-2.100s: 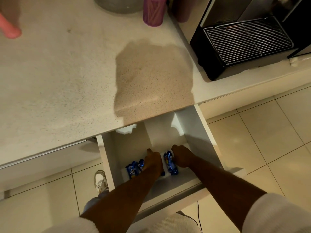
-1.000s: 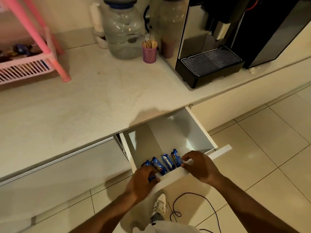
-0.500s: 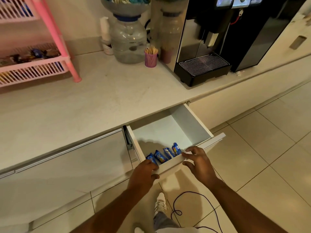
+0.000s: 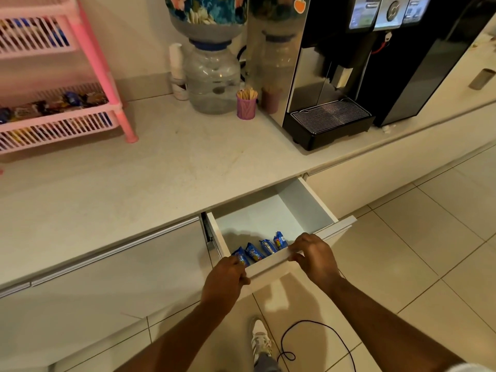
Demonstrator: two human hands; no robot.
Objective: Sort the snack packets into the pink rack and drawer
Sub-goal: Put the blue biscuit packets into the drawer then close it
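Observation:
A white drawer (image 4: 303, 208) stands pulled out below the counter. Several blue snack packets (image 4: 264, 247) lie in a row just behind its front panel (image 4: 271, 261). My left hand (image 4: 225, 280) grips the left end of that front panel, fingers curled over its top edge. My right hand (image 4: 315, 255) holds the panel further right, fingers over the edge too. The pink rack (image 4: 88, 63) stands on the counter at the far left, with mixed snack packets (image 4: 56, 104) on its lower shelf and more on the shelf above.
A water bottle dispenser (image 4: 212, 76), a pink cup of wooden sticks (image 4: 246, 104) and a black coffee machine (image 4: 330, 122) line the counter's back. A black cable (image 4: 322, 326) curls on the tiled floor beside my white shoe (image 4: 260, 339).
Both hands left the packets inside the drawer and took hold of its front panel. The view rose and pulled back, bringing the pink rack and machines into sight.

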